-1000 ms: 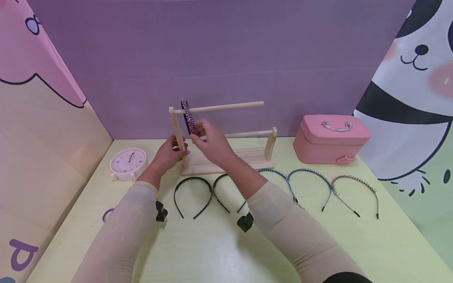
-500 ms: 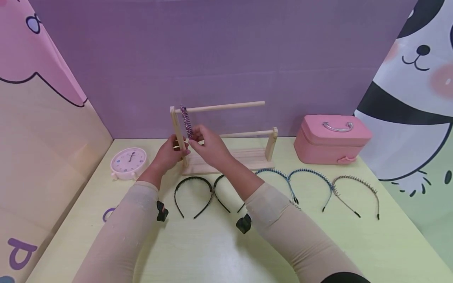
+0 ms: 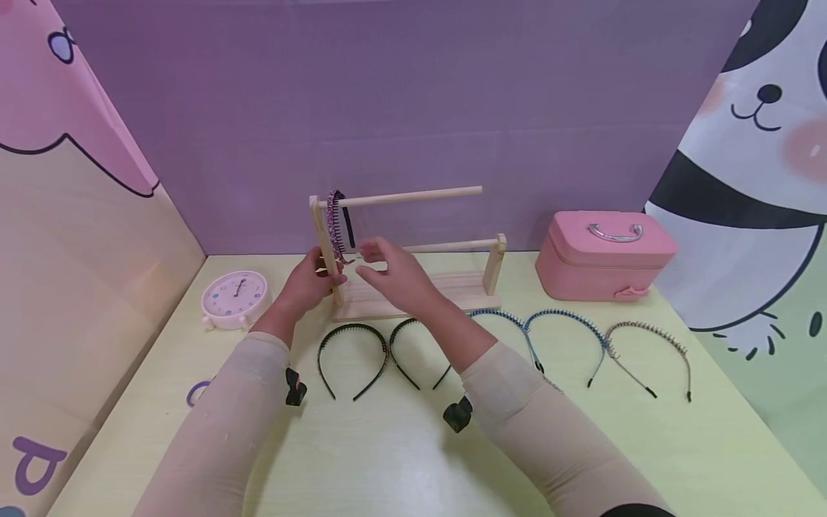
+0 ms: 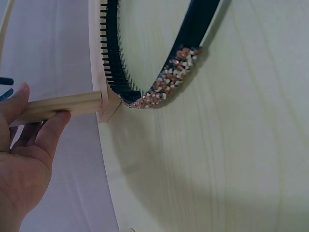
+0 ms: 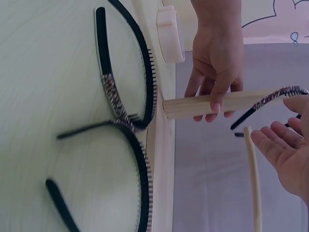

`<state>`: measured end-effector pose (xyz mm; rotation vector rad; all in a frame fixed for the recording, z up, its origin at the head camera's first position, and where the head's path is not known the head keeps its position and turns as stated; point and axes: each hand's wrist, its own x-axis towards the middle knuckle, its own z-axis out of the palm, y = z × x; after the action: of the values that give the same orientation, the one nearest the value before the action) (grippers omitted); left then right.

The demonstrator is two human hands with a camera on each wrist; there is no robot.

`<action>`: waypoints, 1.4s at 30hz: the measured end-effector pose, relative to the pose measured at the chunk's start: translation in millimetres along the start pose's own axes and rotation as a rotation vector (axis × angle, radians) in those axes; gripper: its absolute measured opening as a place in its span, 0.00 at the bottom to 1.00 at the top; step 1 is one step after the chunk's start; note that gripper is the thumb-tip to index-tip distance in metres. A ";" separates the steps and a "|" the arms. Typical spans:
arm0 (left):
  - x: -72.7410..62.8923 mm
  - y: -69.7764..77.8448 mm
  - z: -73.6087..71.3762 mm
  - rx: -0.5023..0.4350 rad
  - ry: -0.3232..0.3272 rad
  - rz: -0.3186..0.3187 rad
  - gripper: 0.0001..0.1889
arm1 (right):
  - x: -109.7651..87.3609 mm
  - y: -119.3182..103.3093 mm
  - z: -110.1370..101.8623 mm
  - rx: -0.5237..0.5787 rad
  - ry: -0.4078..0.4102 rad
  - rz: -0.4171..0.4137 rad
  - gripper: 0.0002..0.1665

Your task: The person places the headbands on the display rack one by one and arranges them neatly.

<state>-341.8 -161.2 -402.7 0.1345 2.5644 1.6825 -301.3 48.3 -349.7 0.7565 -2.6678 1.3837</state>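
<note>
Left grip on post, case head-view only

The head camera looks forward and down from above and before the pale, two-bar wooden rack, far enough back to frame it whole. The left wrist camera sits nearest, in front of the rack's left end, turned sideways so the square left post lies level. The right wrist camera, also near and sideways, faces that end from farther right. Both wrist views share this post and the black, toothed, glitter-studded headband before the rack.
</note>
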 end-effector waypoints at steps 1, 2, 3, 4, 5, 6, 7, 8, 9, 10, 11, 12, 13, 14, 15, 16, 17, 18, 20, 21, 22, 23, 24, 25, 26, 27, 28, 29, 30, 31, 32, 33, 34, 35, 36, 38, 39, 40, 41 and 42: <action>0.1 -0.2 0.1 0.000 0.001 0.000 0.28 | -2.1 1.4 -2.3 0.007 -0.004 -0.001 0.28; 0.1 -0.4 0.1 -0.001 0.002 -0.003 0.28 | -4.5 2.6 -4.9 0.015 -0.007 -0.002 0.29; 0.2 -0.6 0.0 0.000 0.003 -0.008 0.28 | -7.0 4.1 -7.7 0.020 -0.009 -0.001 0.29; 0.6 -1.1 0.0 -0.001 0.003 -0.010 0.29 | -9.8 5.7 -10.8 0.028 -0.011 0.002 0.29; 1.2 -1.5 0.2 -0.001 0.003 -0.013 0.29 | -12.9 7.1 -14.3 0.033 -0.012 0.006 0.30; 1.5 -1.7 0.2 0.000 0.001 -0.016 0.29 | -16.4 8.1 -18.2 0.040 -0.013 0.013 0.30; 2.0 -2.0 0.5 0.000 0.000 -0.019 0.29 | -20.0 9.2 -22.5 0.043 -0.013 0.020 0.30; 2.3 -2.2 0.5 0.001 -0.002 -0.019 0.29 | -23.4 10.7 -26.9 0.045 -0.012 0.026 0.31; 2.5 -2.3 0.7 0.002 -0.002 -0.017 0.29 | -26.5 12.7 -31.3 0.044 -0.008 0.031 0.31; 2.7 -2.5 0.9 -0.001 -0.001 -0.014 0.29 | -29.8 14.0 -36.0 0.043 -0.007 0.036 0.30; 2.6 -2.7 0.8 -0.001 0.001 -0.012 0.29 | -33.1 15.0 -40.7 0.038 -0.006 0.039 0.30; 2.4 -2.8 0.6 0.000 0.002 -0.008 0.29 | -36.4 16.3 -45.6 0.032 -0.005 0.039 0.30; 2.1 -3.4 0.6 0.002 0.003 -0.006 0.29 | -40.0 18.0 -50.1 0.024 -0.003 0.039 0.31; 1.8 -3.8 0.5 0.007 0.005 -0.006 0.29 | -43.9 19.5 -54.6 0.021 0.000 0.039 0.31; 1.5 -4.4 0.4 0.010 0.008 -0.006 0.29 | -47.7 21.3 -58.9 0.020 0.005 0.039 0.31; 1.5 -5.1 0.1 0.014 0.011 -0.006 0.29 | -52.1 22.6 -63.4 0.023 0.007 0.039 0.31; 1.5 -5.6 -0.2 0.019 0.012 -0.005 0.29 | -56.7 23.9 -68.0 0.029 0.012 0.040 0.30; 1.5 -6.0 -0.5 0.022 0.012 -0.003 0.29 | -61.5 25.4 -72.6 0.033 0.018 0.042 0.30; 1.8 -6.3 -0.8 0.026 0.012 -0.001 0.29 | -71.6 28.4 -82.4 0.039 0.034 0.049 0.30; 1.9 -6.2 -0.9 0.024 0.011 0.002 0.29 | -76.7 30.0 -87.6 0.035 0.043 0.053 0.30; 2.0 -5.8 -0.9 0.022 0.010 0.004 0.29 | -81.8 31.8 -93.0 0.025 0.053 0.059 0.30; 2.0 -5.3 -0.8 0.021 0.006 0.003 0.29 | -86.6 33.8 -98.3 0.015 0.066 0.066 0.30; 1.9 -4.7 -0.6 0.022 0.003 0.003 0.29 | -91.5 36.2 -103.8 -0.001 0.076 0.075 0.30; 1.7 -4.1 -0.3 0.020 0.001 0.002 0.30 | -96.3 39.1 -109.3 -0.013 0.087 0.084 0.30; 1.3 -3.7 0.1 0.020 0.000 0.002 0.30 | -100.9 42.3 -114.9 -0.021 0.097 0.095 0.30; 1.0 -3.3 0.5 0.019 -0.001 0.001 0.30 | -105.7 45.4 -120.6 -0.029 0.100 0.106 0.30; 0.7 -2.9 0.4 0.018 -0.001 0.001 0.30 | -109.6 48.6 -126.7 -0.043 0.105 0.113 0.30; 0.3 -2.7 0.3 0.015 0.000 0.002 0.30 | -113.7 51.6 -132.9 -0.056 0.108 0.124 0.30; 0.1 -2.7 0.4 0.012 0.000 0.005 0.29 | -118.1 54.5 -139.3 -0.072 0.112 0.138 0.30; 0.0 -3.0 0.4 0.008 -0.001 0.006 0.30 | -122.5 57.5 -145.9 -0.086 0.116 0.157 0.31; 0.0 -3.5 0.6 0.004 -0.001 0.006 0.30 | -127.1 60.4 -152.7 -0.103 0.115 0.180 0.32; 0.2 -4.1 0.8 -0.002 -0.002 0.005 0.30 | -131.9 63.2 -159.5 -0.120 0.114 0.204 0.33; 0.3 -4.7 1.1 -0.004 -0.004 0.004 0.30 | -136.5 66.9 -166.2 -0.140 0.114 0.228 0.34; 0.5 -5.3 1.4 -0.009 -0.005 0.002 0.30 | -141.7 70.9 -172.9 -0.153 0.111 0.262 0.35; 0.9 -6.0 1.7 -0.010 -0.007 -0.001 0.30 | -146.7 75.7 -179.2 -0.179 0.116 0.288 0.35; 1.3 -6.7 2.0 -0.008 -0.007 -0.005 0.29 | -156.7 87.0 -191.6 -0.230 0.110 0.315 0.34; 1.5 -6.7 1.9 -0.004 -0.007 -0.003 0.29 | -161.1 93.5 -197.7 -0.251 0.111 0.318 0.33; 1.8 -6.7 1.9 0.000 -0.007 -0.001 0.29 | -165.4 100.5 -203.5 -0.274 0.113 0.317 0.31; 2.1 -6.5 1.8 0.003 -0.006 0.001 0.29 | -169.5 107.5 -209.2 -0.290 0.112 0.323 0.30; 2.4 -6.3 1.7 0.006 -0.006 0.004 0.29 | -173.1 114.4 -214.5 -0.309 0.110 0.326 0.29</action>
<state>-344.2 -161.8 -409.2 0.1448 2.5667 1.6732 -238.0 339.9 -351.7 0.2180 -2.9065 0.9831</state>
